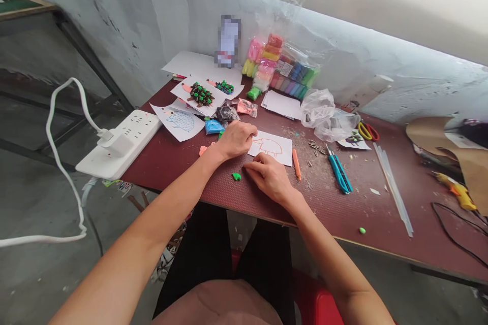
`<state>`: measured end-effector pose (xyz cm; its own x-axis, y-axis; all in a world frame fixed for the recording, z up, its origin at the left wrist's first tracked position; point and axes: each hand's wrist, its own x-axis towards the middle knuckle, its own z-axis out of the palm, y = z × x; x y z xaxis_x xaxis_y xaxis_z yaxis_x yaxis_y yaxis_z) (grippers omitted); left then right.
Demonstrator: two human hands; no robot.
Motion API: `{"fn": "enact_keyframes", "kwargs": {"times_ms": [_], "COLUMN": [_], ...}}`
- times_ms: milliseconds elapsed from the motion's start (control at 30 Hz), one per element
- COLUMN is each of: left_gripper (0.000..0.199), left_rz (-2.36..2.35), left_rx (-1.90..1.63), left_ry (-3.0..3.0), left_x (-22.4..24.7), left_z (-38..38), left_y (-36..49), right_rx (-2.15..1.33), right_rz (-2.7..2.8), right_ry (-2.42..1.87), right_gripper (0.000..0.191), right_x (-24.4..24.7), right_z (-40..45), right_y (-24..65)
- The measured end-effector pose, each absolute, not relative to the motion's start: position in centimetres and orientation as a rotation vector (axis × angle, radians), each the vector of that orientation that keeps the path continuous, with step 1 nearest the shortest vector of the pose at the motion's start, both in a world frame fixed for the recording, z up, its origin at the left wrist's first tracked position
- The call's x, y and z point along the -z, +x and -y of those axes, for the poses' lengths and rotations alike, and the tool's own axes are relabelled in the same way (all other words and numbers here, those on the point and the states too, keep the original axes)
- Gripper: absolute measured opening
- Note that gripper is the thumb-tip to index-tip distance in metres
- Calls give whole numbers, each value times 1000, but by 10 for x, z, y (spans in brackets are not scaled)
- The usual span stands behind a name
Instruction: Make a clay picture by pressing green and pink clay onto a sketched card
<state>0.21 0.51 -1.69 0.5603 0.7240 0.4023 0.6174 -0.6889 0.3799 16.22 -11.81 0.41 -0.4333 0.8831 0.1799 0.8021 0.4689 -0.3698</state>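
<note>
A white card point(282, 144) with an orange outline drawing lies on the dark red table. Over its left edge is my left hand point(237, 139), fingers curled together; what they hold, if anything, is hidden. My right hand point(269, 175) is at the card's lower edge with thumb and fingers pressed together, and nothing can be made out between them. Just left of the right fingertips sits a small green clay piece point(236, 176). An orange marker point(296, 164) lies right of the card. Partly behind my left forearm is some orange-pink clay point(203, 150).
Decorated hedgehog cards point(186, 92) and bagged coloured clay point(290, 78) stand or lie at the back. A white power strip point(122, 144) overhangs the left edge. Rightward are teal cutters point(339, 170), scissors point(368, 132), clear sticks point(394, 190) and a yellow glue gun point(459, 192).
</note>
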Motion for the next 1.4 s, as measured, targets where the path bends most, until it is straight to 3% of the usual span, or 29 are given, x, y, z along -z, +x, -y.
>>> {"fn": "enact_keyframes", "kwargs": {"times_ms": [300,567,833,1400], "left_gripper": [32,25,20,24], "left_rz": [-1137,-1147,-1098,-1132], "left_rx": [-688,-686,-424,-287], "left_ry": [2616,2564,2562,2534], "left_x": [15,13,2,-5], "left_z": [-6,-1,1,5], "left_y": [1,1,-5,-6], "right_rx": [-127,191,105,53], "right_rz": [2553,2249,2393,2469], "right_ry": [-1395,-1755,-1858,-1947], "right_gripper": [37,37,43,44], "right_x": [-2,2,-4,-17], "right_z": [124,116,110,110], "right_y": [163,186,177,173]}}
